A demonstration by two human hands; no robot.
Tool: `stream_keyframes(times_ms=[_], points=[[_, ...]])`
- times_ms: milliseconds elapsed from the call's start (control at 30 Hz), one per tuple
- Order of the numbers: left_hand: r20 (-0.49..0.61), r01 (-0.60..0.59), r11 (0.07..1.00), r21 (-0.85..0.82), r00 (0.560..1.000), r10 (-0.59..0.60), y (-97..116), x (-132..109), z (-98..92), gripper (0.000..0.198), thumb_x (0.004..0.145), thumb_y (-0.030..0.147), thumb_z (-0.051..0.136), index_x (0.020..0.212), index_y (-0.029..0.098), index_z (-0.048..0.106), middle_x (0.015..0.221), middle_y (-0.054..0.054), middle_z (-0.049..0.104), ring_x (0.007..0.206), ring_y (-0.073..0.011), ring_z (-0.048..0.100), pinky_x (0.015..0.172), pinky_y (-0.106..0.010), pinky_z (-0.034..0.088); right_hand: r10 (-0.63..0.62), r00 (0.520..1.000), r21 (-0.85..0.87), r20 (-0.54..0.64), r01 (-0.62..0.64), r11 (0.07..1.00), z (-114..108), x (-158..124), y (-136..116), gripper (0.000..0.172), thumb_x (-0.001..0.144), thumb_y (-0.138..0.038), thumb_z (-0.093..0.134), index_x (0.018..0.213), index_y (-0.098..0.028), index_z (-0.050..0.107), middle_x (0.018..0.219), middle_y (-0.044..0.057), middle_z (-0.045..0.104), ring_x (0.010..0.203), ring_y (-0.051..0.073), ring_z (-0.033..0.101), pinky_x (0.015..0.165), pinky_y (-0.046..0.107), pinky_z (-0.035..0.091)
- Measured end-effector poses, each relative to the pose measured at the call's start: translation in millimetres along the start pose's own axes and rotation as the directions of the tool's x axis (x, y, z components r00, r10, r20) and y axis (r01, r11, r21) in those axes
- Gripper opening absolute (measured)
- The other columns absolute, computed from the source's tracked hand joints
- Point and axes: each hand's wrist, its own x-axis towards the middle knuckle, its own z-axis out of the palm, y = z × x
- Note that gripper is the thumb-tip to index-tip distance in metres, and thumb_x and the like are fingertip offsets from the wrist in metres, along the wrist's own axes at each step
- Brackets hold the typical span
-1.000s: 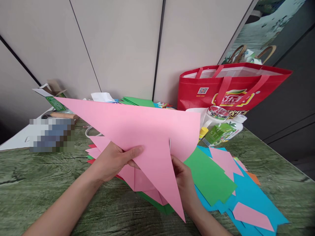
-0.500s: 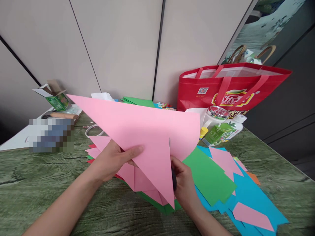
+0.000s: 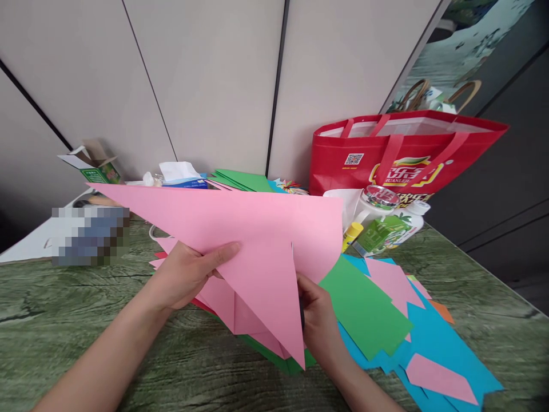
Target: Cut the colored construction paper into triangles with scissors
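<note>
A large pink paper sheet [image 3: 257,229] is held up in front of me, with a cut running upward from its lower right side. My left hand [image 3: 193,272] grips its lower left edge, thumb on top. My right hand [image 3: 315,306] is closed around the dark handle of scissors, mostly hidden behind the paper; a bit of blade shows at the top of the cut. Beneath the sheet lie folded pink pieces [image 3: 249,320] over green paper [image 3: 278,362].
Green sheets [image 3: 364,309], blue sheets [image 3: 450,343] and pink scraps lie at the right. Behind them stand a red bag [image 3: 343,163], a jar, a bottle and a yellow glue stick [image 3: 352,236]. A green box [image 3: 100,171] and a blurred object [image 3: 92,234] are at the left.
The sheet's left point has swung down and left, along with my left hand. The blade shows slightly lower and further left. My right hand has barely moved.
</note>
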Motion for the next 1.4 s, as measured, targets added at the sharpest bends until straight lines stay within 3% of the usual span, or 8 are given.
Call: stream_keyframes(times_ms=[567, 800, 933, 1133, 1400], points=[[0.041, 0.096, 0.995, 0.013, 0.995, -0.096, -7, -5, 3.5, 0.021, 0.066, 0.027, 0.067, 0.086, 0.017, 0.064, 0.079, -0.005, 0.071, 0.071, -0.0218, 0.064, 0.055, -0.03, 0.055, 0.002, 1.0, -0.03, 0.027, -0.002, 1.0, 0, 3, -4, 0.028, 0.062, -0.019, 0.069, 0.088, -0.02, 0.062, 0.085, 0.004, 0.068, 0.075, 0.021, 0.062, 0.063, 0.029, 0.05], [-0.079, 0.092, 0.995, -0.043, 0.992, -0.095, -19, -22, -4.3, 0.024, 0.065, 0.026, 0.068, 0.088, 0.019, 0.063, 0.082, -0.004, 0.071, 0.072, -0.0214, 0.065, 0.053, -0.028, 0.054, -0.014, 0.993, 0.018, 0.119, 0.012, 1.0, 1, -1, 2, 0.025, 0.064, -0.016, 0.068, 0.088, -0.02, 0.062, 0.084, 0.003, 0.068, 0.075, 0.018, 0.062, 0.065, 0.027, 0.049], [-0.116, 0.028, 0.996, -0.085, 0.993, -0.038, -30, -27, -9.2, 0.024, 0.065, 0.022, 0.069, 0.088, 0.019, 0.062, 0.088, -0.003, 0.071, 0.079, -0.0196, 0.064, 0.065, -0.027, 0.054, -0.002, 0.984, 0.055, 0.176, -0.008, 0.998, 2, -1, 7, 0.025, 0.065, -0.015, 0.067, 0.089, -0.02, 0.063, 0.084, 0.002, 0.068, 0.075, 0.017, 0.062, 0.067, 0.027, 0.048], [-0.154, -0.008, 0.998, -0.063, 0.988, -0.002, -37, -30, -10.5, 0.029, 0.065, 0.025, 0.07, 0.092, 0.019, 0.061, 0.088, -0.002, 0.069, 0.087, -0.021, 0.061, 0.069, -0.029, 0.052, 0.021, 0.983, 0.058, 0.182, -0.032, 0.998, 5, -1, 7, 0.024, 0.063, -0.014, 0.069, 0.085, -0.02, 0.063, 0.083, 0.001, 0.068, 0.075, 0.017, 0.061, 0.067, 0.026, 0.048], [-0.205, -0.011, 0.999, -0.043, 0.979, 0.002, -41, -34, -13.5, 0.026, 0.063, 0.025, 0.07, 0.086, 0.015, 0.063, 0.086, -0.004, 0.068, 0.079, -0.0197, 0.06, 0.065, -0.03, 0.052, 0.04, 0.985, 0.049, 0.165, -0.049, 0.998, 8, -4, 6, 0.028, 0.059, -0.015, 0.072, 0.085, -0.019, 0.064, 0.079, 0.001, 0.069, 0.069, 0.016, 0.062, 0.063, 0.023, 0.048]])
